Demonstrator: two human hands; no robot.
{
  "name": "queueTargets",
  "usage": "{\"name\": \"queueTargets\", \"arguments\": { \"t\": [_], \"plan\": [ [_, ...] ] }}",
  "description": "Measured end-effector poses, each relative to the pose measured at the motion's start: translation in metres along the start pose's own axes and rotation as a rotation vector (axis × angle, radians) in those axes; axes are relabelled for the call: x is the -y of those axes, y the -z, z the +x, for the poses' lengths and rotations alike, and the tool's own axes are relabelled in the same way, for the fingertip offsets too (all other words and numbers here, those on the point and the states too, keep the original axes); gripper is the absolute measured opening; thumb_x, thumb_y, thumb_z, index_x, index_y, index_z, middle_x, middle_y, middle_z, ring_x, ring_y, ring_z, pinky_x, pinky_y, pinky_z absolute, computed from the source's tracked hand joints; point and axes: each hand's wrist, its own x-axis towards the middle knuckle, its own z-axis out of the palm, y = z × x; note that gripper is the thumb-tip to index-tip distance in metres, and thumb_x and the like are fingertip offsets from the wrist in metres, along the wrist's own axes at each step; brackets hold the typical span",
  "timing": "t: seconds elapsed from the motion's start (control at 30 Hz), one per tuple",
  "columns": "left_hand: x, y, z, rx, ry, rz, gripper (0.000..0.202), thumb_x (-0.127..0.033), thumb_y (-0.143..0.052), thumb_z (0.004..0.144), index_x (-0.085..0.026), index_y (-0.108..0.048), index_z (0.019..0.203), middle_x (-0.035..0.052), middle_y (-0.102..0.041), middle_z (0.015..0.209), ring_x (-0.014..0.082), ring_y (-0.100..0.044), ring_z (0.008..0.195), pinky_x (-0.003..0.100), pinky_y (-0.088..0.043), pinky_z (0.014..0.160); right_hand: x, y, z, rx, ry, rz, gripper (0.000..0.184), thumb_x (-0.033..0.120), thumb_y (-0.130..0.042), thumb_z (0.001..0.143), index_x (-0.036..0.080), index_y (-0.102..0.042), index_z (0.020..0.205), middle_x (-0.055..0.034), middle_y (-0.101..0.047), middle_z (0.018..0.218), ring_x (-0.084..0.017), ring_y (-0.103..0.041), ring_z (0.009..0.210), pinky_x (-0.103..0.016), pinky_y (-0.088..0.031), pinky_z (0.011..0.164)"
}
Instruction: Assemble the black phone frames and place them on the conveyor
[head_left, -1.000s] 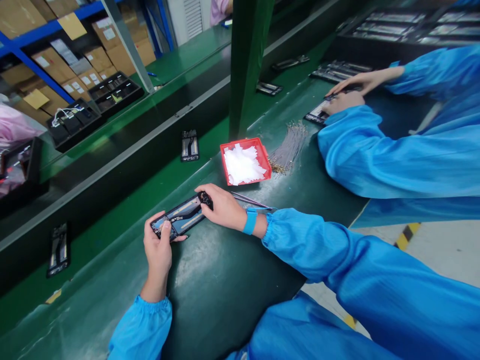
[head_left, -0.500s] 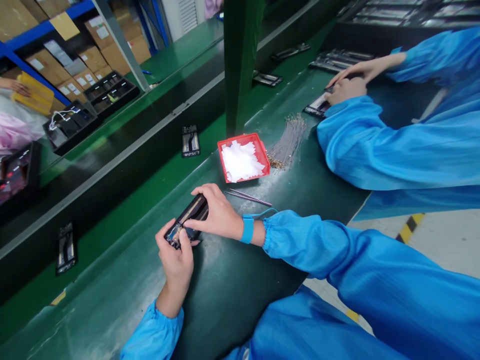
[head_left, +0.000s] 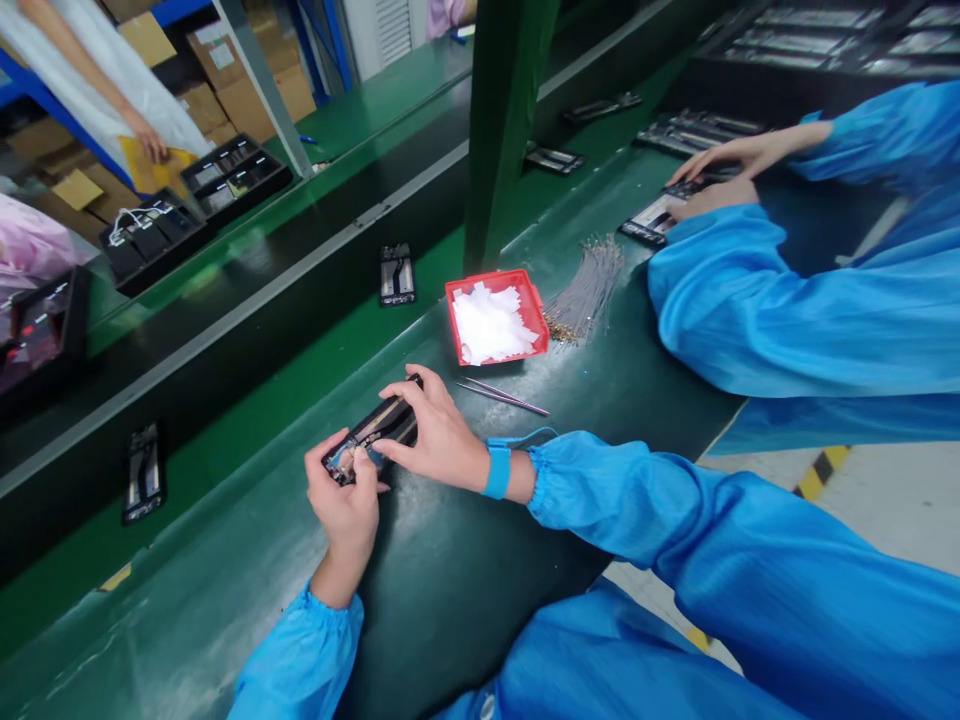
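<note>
An opened phone body [head_left: 373,430], dark with its inner parts showing, is held between both hands just above the green bench. My left hand [head_left: 346,502] grips its lower left end, the thumb pressed on the board area. Around the upper right end my right hand [head_left: 439,430] is closed, its thumb on the inner face near the left thumb. A blue strap circles the right wrist. Close to the right hand lies a pair of tweezers [head_left: 504,396]. Behind them stands a red tray [head_left: 459,345] of white paper pieces [head_left: 491,322].
A bundle of thin cables [head_left: 589,290] lies right of the tray. Other phone bodies [head_left: 397,275] rest along the green strip, one at the left [head_left: 144,473]. A green post [head_left: 504,140] rises behind. At right, a co-worker's hands [head_left: 720,185] handle another phone body.
The view has shifted slightly. Both my hands still hold the phone body, tilted a little differently. In the background, a person with a yellow item has moved right, beside the black trays.
</note>
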Motion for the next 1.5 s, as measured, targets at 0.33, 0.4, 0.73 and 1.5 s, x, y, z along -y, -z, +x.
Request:
{"name": "queueTargets", "arguments": {
  "t": [0.33,0.4,0.73,1.5],
  "plan": [
    [0.01,0.007,0.013,0.094,0.205,-0.125,0.036,-0.043,-0.074,0.085,-0.018,-0.064,0.109,-0.0016,-0.063,0.085,0.007,-0.055,0.039,0.019,-0.045,0.026,-0.004,0.009,0.002,0.104,0.298,-0.282,0.038,0.035,-0.075,0.089,0.015,-0.063,0.119,-0.0136,-0.064,0.112,-0.031,-0.055,0.106,-0.048,-0.042,0.092],
    [0.013,0.008,0.015,0.182,0.243,-0.173,0.037,-0.044,-0.075,0.084,-0.019,-0.063,0.11,-0.0009,-0.064,0.087,0.008,-0.056,0.04,0.021,-0.046,0.026,-0.004,0.01,0.001,0.156,0.333,-0.324,0.042,0.037,-0.073,0.091,0.013,-0.062,0.123,-0.0146,-0.065,0.113,-0.031,-0.056,0.103,-0.045,-0.042,0.088],
    [0.018,0.005,0.02,0.308,0.284,-0.493,0.049,-0.04,-0.082,0.081,-0.022,-0.063,0.122,0.0055,-0.072,0.112,0.0163,-0.072,0.093,0.026,-0.061,0.081,-0.011,0.009,0.004,0.333,0.06,0.079,0.026,0.02,-0.07,0.089,0.016,-0.055,0.111,-0.0074,-0.063,0.104,-0.02,-0.063,0.088,-0.036,-0.053,0.081],
    [0.01,-0.001,-0.008,0.24,0.211,-0.445,0.039,-0.039,-0.081,0.085,-0.022,-0.066,0.117,0.0045,-0.073,0.11,0.0182,-0.07,0.097,0.028,-0.056,0.088,-0.01,0.003,0.003,0.572,0.001,0.983,0.048,0.032,-0.064,0.095,0.019,-0.052,0.14,-0.0091,-0.063,0.136,-0.022,-0.059,0.127,-0.042,-0.042,0.117]
  ]
}}
